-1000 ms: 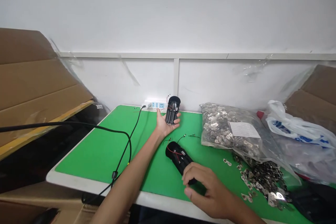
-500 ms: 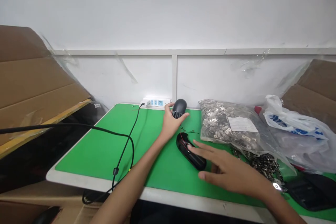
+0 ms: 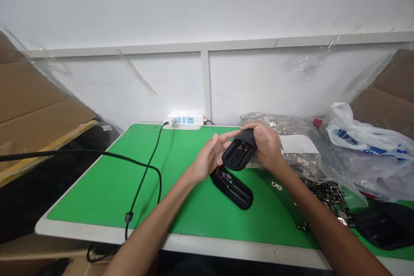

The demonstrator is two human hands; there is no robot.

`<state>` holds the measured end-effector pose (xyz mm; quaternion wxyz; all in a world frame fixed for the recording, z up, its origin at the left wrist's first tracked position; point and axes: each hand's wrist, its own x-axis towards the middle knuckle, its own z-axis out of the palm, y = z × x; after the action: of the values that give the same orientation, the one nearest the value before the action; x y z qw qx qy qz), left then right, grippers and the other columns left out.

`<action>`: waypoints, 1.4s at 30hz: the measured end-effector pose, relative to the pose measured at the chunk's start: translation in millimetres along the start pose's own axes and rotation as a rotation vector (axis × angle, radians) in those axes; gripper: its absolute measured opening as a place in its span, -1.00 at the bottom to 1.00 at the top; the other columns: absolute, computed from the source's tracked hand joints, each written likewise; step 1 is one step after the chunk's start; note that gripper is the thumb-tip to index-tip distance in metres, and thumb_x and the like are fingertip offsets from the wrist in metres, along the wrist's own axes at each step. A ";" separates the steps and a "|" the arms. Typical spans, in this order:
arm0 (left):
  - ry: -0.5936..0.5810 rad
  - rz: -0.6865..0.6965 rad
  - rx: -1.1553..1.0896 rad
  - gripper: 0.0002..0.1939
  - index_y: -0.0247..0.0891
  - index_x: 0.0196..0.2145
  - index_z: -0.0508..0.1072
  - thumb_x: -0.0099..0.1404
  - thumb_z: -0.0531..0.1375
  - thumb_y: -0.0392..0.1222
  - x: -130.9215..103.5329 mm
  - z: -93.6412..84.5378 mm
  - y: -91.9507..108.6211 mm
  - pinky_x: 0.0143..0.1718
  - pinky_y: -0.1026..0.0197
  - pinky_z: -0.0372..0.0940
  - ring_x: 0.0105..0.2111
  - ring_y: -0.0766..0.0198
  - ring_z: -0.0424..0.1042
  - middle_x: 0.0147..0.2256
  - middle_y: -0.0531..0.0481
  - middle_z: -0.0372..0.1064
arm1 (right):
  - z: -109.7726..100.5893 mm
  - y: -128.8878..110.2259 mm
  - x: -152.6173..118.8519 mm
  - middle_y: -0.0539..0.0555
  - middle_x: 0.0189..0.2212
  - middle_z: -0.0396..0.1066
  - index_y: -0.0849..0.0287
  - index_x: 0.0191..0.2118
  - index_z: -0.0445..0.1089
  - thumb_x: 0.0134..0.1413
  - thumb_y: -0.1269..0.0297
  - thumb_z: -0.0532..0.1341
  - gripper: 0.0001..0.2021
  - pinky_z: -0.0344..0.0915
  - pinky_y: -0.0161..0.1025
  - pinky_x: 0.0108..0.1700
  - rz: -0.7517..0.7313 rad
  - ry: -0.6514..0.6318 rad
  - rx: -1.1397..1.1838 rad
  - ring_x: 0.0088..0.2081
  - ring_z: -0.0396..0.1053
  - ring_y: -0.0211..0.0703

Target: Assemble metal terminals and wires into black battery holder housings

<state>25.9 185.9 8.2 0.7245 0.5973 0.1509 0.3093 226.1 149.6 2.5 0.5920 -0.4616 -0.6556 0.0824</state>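
A black rounded housing (image 3: pixel 238 153), its hollow inner side showing, is raised above the green mat. My right hand (image 3: pixel 267 144) grips it by its upper right end. Beside its left edge is my left hand (image 3: pixel 209 157), fingers apart and reaching behind the housing; whether the fingertips touch it is hidden. Below lies a second black elongated shell (image 3: pixel 233 189) with thin red wires at its upper left end, resting on the mat.
A green mat (image 3: pixel 106 189) covers the table. A power strip (image 3: pixel 187 120) stands against the wall; black cables (image 3: pixel 142 185) cross the left side. At right are a bag of metal pieces (image 3: pixel 291 131), loose metal parts (image 3: pixel 326 196), a plastic bag (image 3: pixel 371 138) and black parts (image 3: pixel 384 226).
The black housing has moved right and turned to show its inside. My right hand has risen from the lower shell and taken hold of it. My left hand has opened. The view has shifted slightly.
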 end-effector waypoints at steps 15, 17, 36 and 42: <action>0.240 0.718 1.009 -0.70 -0.14 0.06 0.64 0.41 0.28 -0.14 -0.8 -8.1 -24.9 -0.36 0.28 0.36 -0.48 0.32 0.43 -0.46 0.03 0.49 | 37.8 -11.9 -34.9 0.06 -0.40 0.48 0.08 -0.27 0.49 0.30 -0.13 0.10 -0.59 0.41 -0.10 -0.19 0.525 0.041 0.781 -0.25 0.47 0.00; 0.230 0.734 1.016 -0.69 -0.14 0.07 0.64 0.42 0.29 -0.14 -1.6 -8.4 -24.4 -0.35 0.28 0.36 -0.47 0.31 0.44 -0.45 0.02 0.50 | 37.7 -12.8 -35.5 0.06 -0.40 0.48 0.07 -0.28 0.49 0.27 -0.14 0.11 -0.60 0.41 -0.09 -0.22 0.538 0.045 0.777 -0.27 0.47 0.01; 0.162 0.927 1.317 -0.56 -0.24 0.33 0.38 0.56 0.12 -0.25 -6.7 -6.0 -20.3 -0.31 0.29 0.34 -0.39 0.29 0.48 -0.35 -0.01 0.53 | 37.1 -20.3 -35.0 0.01 -0.45 0.45 0.10 -0.35 0.53 0.14 -0.03 0.18 -0.67 0.32 -0.18 -0.28 0.576 0.110 0.817 -0.34 0.35 -0.09; 0.198 0.880 1.245 -0.71 -0.23 0.15 0.53 0.56 0.18 -0.17 -4.4 -3.9 -16.3 -0.40 0.37 0.28 -0.50 0.39 0.39 -0.47 0.09 0.44 | 39.4 -22.9 -34.9 0.01 -0.47 0.44 0.13 -0.33 0.51 0.21 0.00 0.18 -0.68 0.37 -0.16 -0.24 0.545 0.080 0.853 -0.39 0.36 -0.13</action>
<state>24.7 184.6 -9.0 0.0478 0.8694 0.1097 0.4793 176.5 129.6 -18.2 0.7095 -0.3356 -0.3961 0.4765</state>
